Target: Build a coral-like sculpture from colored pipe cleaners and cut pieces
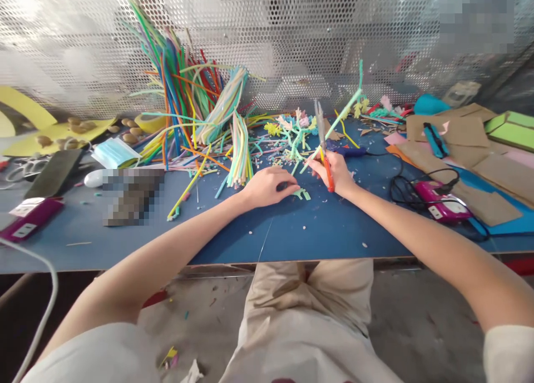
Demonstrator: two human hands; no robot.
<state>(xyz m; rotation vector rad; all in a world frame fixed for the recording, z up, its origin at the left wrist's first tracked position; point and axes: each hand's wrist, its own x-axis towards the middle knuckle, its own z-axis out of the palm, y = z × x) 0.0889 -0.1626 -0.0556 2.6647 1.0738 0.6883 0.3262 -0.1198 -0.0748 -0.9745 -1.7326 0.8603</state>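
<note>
- Table (292, 233): blue top, pale front edge, backed by a perforated metal screen.
- Straws (196, 110): large mixed-colour heap at the table's rear centre, some leaning on the screen.
- Face mask (114, 152): left of the straws.
- Scraps (292, 130): short cut pieces just right of the straws.
- Cardboard (454, 149): brown sheets well right of the straws, overlapping.
- Glue gun (440, 199): magenta, black cord, on the cardboard's near edge.
- Magenta case (29, 216): far left of the straws.
</note>
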